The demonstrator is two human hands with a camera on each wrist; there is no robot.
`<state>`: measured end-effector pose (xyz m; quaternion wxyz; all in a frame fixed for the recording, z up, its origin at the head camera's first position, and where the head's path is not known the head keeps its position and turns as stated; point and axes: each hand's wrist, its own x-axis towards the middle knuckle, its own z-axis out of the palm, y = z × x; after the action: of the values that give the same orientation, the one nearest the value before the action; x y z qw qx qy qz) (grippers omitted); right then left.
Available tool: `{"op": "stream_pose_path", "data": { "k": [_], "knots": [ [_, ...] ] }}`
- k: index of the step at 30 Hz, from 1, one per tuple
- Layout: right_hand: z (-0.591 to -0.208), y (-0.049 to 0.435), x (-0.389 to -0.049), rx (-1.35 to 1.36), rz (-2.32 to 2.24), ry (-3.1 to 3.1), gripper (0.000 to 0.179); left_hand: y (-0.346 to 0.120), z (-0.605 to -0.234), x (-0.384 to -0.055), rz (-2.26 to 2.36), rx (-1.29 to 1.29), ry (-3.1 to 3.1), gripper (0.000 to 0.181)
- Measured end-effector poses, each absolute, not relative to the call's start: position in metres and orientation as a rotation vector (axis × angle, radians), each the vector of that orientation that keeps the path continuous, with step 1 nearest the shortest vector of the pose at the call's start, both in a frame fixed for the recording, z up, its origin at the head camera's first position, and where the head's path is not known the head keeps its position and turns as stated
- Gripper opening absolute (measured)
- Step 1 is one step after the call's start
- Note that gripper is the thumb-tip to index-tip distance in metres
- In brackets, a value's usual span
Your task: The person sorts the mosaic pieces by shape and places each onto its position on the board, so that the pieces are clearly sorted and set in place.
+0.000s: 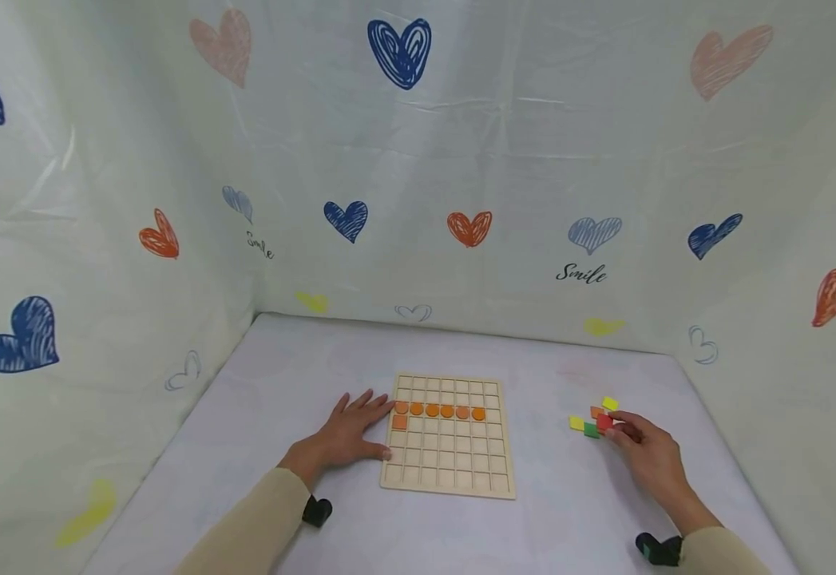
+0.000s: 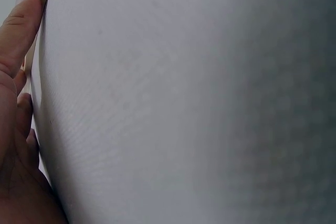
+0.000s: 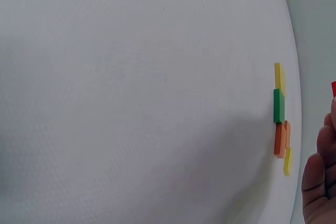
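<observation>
A white-topped table (image 1: pixel 331 351) stood in a small booth-like enclosure (image 1: pixel 94 271), hemmed in by pale sheeting (image 1: pixel 317 120) that rose behind it and along both sides. Scribbled hearts (image 1: pixel 469 229) in blue, orange, pink and yellow patterned the creased, faintly glossy sheeting, along with the word "Smile" (image 1: pixel 581 274) in black script. Whether the enclosure stood inside a home, an office or a lab could not be told.
</observation>
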<state>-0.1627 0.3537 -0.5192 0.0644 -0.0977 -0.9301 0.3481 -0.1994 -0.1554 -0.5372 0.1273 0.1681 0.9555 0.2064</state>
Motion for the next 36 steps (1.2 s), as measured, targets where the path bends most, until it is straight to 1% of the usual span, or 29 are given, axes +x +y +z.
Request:
{"op": "stream_pose_path", "data": {
  "k": [10,20,28,36],
  "knots": [
    [-0.517,0.337,-0.166,-0.228,1.112,-2.784,0.038,-0.157,-0.54,-0.198,0.636,0.481,2.77,0.095],
    [-0.509,0.309,-0.18,-0.144,1.171,-2.772,0.036,-0.157,-0.542,-0.201,0.634,0.501,2.781,0.094],
    [-0.508,0.27,-0.191,-0.146,1.264,-2.764,0.036,-0.158,-0.54,-0.199,0.628,0.517,2.783,0.095],
    [-0.518,0.228,-0.199,-0.116,1.362,-2.743,0.035,-0.158,-0.541,-0.2,0.626,0.519,2.785,0.095]
  ]
}}
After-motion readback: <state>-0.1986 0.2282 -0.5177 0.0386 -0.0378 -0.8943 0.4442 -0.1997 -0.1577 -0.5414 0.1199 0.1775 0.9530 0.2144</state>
